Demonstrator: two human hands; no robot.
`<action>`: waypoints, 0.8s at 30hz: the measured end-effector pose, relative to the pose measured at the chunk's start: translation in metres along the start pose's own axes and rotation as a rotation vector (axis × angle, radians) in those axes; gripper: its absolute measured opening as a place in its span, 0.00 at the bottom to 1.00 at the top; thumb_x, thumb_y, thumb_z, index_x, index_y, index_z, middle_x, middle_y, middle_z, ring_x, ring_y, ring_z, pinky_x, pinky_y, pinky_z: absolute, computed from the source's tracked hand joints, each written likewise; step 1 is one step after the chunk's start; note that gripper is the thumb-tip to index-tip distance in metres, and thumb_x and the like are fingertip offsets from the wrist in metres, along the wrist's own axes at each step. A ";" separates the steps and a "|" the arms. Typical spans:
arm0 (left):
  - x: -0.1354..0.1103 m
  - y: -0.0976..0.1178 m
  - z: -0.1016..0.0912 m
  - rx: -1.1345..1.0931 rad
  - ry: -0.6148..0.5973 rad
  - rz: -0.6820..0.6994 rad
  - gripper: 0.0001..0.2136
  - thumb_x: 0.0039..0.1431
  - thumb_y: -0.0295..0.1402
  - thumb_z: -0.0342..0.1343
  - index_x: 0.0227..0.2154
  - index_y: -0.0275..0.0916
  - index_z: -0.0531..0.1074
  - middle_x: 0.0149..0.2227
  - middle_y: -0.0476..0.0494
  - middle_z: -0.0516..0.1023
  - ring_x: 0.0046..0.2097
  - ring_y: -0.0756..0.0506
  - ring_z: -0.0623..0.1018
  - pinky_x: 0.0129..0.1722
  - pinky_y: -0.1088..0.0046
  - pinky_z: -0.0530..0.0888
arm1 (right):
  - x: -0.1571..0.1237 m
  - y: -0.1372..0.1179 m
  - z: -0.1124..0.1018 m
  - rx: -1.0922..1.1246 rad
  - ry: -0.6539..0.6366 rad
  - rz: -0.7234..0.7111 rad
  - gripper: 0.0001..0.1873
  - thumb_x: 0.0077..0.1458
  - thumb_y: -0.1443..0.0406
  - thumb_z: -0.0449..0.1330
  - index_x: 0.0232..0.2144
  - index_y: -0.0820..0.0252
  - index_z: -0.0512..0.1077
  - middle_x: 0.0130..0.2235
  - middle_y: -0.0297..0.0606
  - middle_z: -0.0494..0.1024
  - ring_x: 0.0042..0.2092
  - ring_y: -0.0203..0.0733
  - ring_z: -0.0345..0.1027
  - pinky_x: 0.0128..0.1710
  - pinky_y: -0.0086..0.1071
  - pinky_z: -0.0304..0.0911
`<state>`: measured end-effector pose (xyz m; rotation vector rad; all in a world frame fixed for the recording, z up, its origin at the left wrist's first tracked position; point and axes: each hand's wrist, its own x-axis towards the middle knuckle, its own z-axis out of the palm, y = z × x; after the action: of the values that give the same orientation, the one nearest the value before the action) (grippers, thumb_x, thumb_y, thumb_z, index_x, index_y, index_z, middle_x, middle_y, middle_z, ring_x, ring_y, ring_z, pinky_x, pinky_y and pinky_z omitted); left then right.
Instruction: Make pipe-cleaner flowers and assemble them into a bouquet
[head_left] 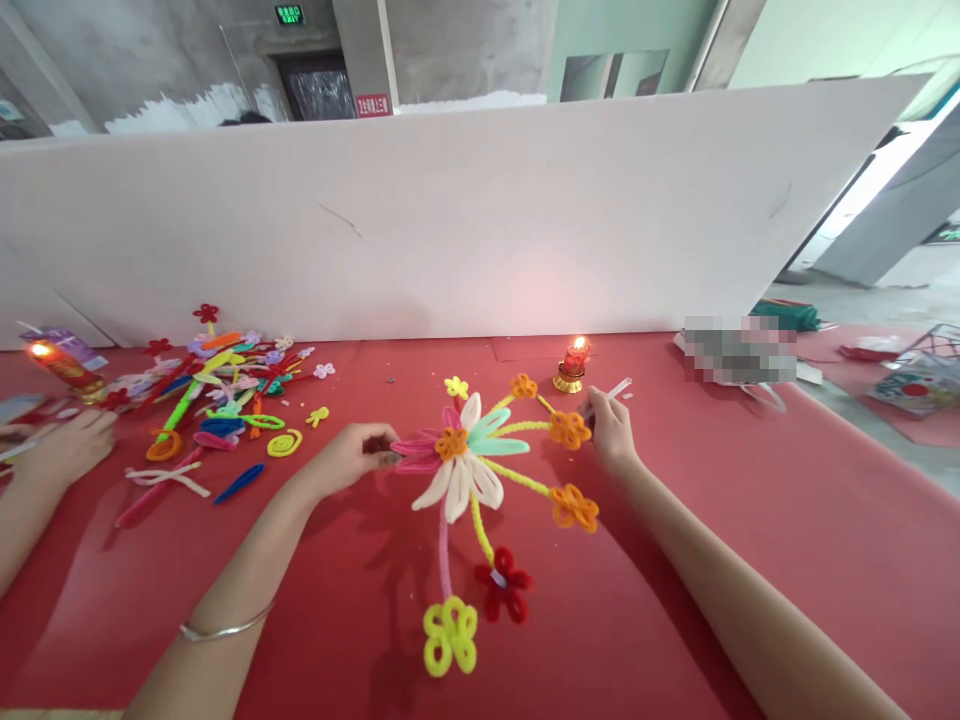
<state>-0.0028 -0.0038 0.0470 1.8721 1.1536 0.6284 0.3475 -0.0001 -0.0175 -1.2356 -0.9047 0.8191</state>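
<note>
**Fuzzy wire bouquet held over the red table**

Pipe-cleaner flower bouquet (469, 470) lies mid-table, likely light, soft and bendable; best taken by its stems. Left hand (352, 455) pinches the pink petals, grip narrow. Right hand (611, 430) holds a white pipe-cleaner strip (616, 390) near the lit candle lamp (571, 365).

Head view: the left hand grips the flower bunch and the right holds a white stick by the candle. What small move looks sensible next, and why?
Probably bring the right hand and its white stick back from the lit candle toward the flower bunch, which the left hand holds at its pink petals. The stick's tip is already close to the flame.
</note>
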 end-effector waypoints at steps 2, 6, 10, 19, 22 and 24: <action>0.000 -0.002 -0.004 -0.136 0.094 -0.014 0.07 0.41 0.33 0.62 0.23 0.37 0.71 0.24 0.51 0.71 0.29 0.49 0.70 0.29 0.76 0.66 | 0.002 0.007 -0.002 -0.003 0.020 0.019 0.20 0.52 0.54 0.51 0.14 0.57 0.57 0.09 0.27 0.56 0.13 0.30 0.46 0.14 0.27 0.43; 0.003 -0.010 -0.006 -0.413 0.271 -0.058 0.10 0.37 0.32 0.63 0.27 0.36 0.73 0.23 0.50 0.71 0.22 0.53 0.66 0.21 0.78 0.61 | 0.003 0.014 -0.001 -0.014 -0.002 0.036 0.20 0.51 0.54 0.51 0.14 0.57 0.57 0.08 0.28 0.57 0.13 0.30 0.46 0.13 0.27 0.42; 0.008 -0.015 -0.004 -0.508 0.320 -0.072 0.10 0.41 0.35 0.63 0.22 0.35 0.70 0.17 0.53 0.64 0.16 0.58 0.57 0.16 0.81 0.51 | 0.002 0.014 0.000 -0.036 -0.031 0.038 0.21 0.50 0.53 0.52 0.14 0.57 0.58 0.09 0.29 0.59 0.13 0.30 0.46 0.13 0.27 0.42; 0.014 -0.018 0.001 -0.670 0.413 -0.126 0.14 0.39 0.37 0.65 0.23 0.33 0.70 0.19 0.52 0.66 0.14 0.61 0.55 0.13 0.83 0.49 | 0.003 0.015 0.000 -0.054 -0.060 0.036 0.23 0.50 0.50 0.52 0.13 0.57 0.58 0.08 0.27 0.55 0.13 0.30 0.45 0.14 0.27 0.42; 0.014 -0.016 0.001 -0.719 0.380 -0.152 0.13 0.40 0.37 0.65 0.24 0.32 0.71 0.21 0.52 0.67 0.14 0.62 0.54 0.13 0.84 0.48 | 0.003 0.016 0.000 -0.062 -0.065 0.036 0.23 0.49 0.49 0.53 0.13 0.57 0.59 0.08 0.27 0.56 0.13 0.30 0.46 0.14 0.27 0.43; 0.013 -0.016 0.001 -0.730 0.367 -0.162 0.14 0.40 0.37 0.65 0.24 0.32 0.71 0.20 0.53 0.66 0.14 0.62 0.54 0.13 0.84 0.47 | 0.003 0.015 0.000 -0.062 -0.073 0.036 0.23 0.49 0.49 0.53 0.13 0.57 0.58 0.08 0.27 0.56 0.13 0.30 0.46 0.14 0.27 0.42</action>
<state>-0.0033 0.0114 0.0328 1.0601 1.0835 1.1486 0.3479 0.0047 -0.0322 -1.2858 -0.9751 0.8752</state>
